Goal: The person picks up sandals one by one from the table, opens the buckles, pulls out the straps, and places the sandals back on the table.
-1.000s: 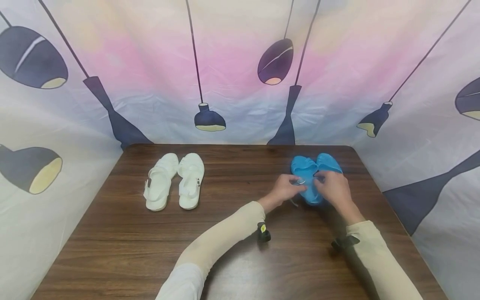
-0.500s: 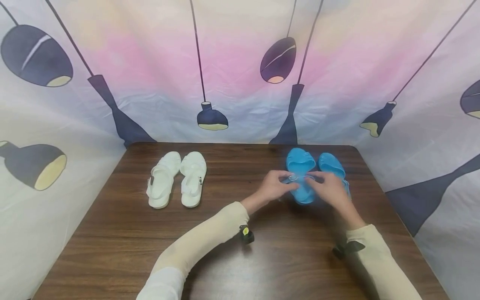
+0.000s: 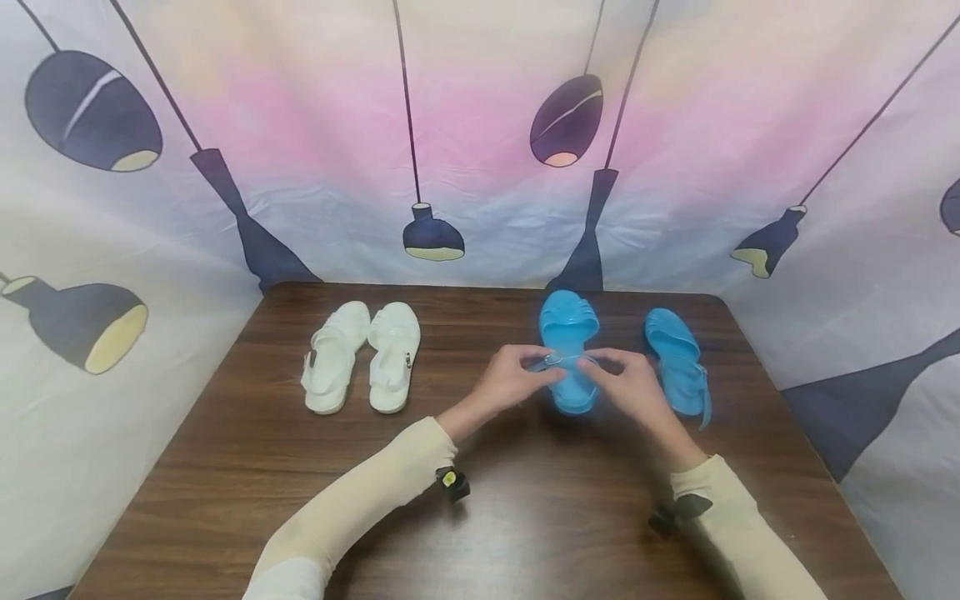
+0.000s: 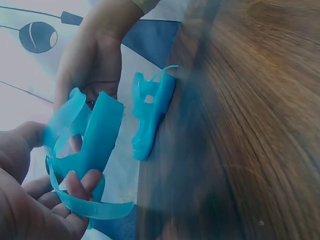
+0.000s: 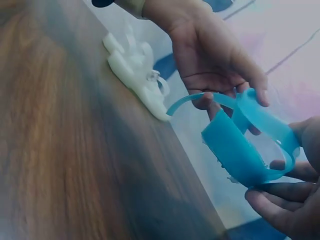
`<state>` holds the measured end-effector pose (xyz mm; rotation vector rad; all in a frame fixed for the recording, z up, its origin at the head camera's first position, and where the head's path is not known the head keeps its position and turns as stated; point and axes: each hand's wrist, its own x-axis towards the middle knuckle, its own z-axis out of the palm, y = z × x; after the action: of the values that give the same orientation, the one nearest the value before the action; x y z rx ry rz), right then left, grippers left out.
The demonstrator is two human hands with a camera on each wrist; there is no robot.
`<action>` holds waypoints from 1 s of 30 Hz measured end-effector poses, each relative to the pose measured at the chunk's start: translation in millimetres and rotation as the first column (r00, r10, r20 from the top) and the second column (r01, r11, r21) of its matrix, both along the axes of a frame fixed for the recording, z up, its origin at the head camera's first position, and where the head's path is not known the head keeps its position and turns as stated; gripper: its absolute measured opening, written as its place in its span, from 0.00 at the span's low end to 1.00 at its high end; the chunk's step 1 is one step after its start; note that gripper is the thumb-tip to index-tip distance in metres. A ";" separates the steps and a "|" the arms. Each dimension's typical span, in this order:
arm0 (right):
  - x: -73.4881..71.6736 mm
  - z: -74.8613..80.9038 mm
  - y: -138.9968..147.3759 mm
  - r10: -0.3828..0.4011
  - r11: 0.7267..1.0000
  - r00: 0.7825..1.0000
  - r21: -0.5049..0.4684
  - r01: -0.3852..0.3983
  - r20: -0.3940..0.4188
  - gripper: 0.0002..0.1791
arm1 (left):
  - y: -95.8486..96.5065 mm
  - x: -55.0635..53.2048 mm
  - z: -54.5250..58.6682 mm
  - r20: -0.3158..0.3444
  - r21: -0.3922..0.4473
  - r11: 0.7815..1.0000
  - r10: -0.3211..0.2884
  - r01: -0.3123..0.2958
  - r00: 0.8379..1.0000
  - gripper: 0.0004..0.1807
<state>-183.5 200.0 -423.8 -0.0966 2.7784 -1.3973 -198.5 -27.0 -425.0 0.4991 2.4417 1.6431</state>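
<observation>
Between my two hands a blue jelly sandal (image 3: 570, 325) hangs above the table, toe pointing away. My left hand (image 3: 510, 379) pinches its left side by the buckle and ankle strap. The other side is gripped by my right hand (image 3: 633, 387), fingers and thumb at the strap. A loose strap end (image 4: 100, 210) curves out past the left fingers in the left wrist view. The heel end (image 5: 235, 150) faces the right wrist camera. To the right, the second blue sandal (image 3: 675, 358) lies on the table, its strap end trailing beside the heel.
A pair of white sandals, the left one (image 3: 328, 371) and the right one (image 3: 393, 358), stands side by side at the table's left back. The brown wooden table (image 3: 480, 517) ends at a fabric backdrop (image 3: 480, 125) printed with lamps.
Both hands have carried the blue sandal leftward, away from its mate, which now shows fully on the right. The view has also shifted slightly.
</observation>
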 end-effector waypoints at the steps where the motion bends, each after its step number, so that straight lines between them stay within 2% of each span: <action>1: 0.4 -1.4 -2.7 0.001 1.000 1.000 -0.011 -0.001 -0.009 0.36 | -2.8 1.7 0.3 0.003 -0.010 1.000 0.008 -0.008 1.000 0.27; 6: 1.6 -9.6 -18.3 0.022 0.998 0.999 -0.053 -0.024 -0.044 0.33 | -18.6 10.5 -1.9 0.020 -0.047 0.998 0.042 -0.041 0.999 0.27; 16: 13.2 -27.7 -46.1 0.105 0.989 0.994 -0.106 -0.105 0.000 0.27 | -48.5 25.6 -8.4 0.035 -0.101 0.992 0.076 -0.072 0.996 0.24; 23: 18.0 -36.0 -56.9 0.126 0.985 0.992 -0.123 -0.122 0.023 0.25 | -60.7 37.0 -17.5 0.055 -0.108 0.992 0.069 -0.063 0.996 0.25; 30: 20.4 -45.3 -66.4 0.156 0.980 0.987 -0.134 -0.149 0.045 0.19 | -68.7 41.6 -28.4 0.081 -0.096 0.993 0.075 -0.067 0.994 0.25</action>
<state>-163.1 133.6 -469.1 -0.2639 2.5719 -1.5161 -156.9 -95.6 -453.4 0.3269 2.4869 1.5337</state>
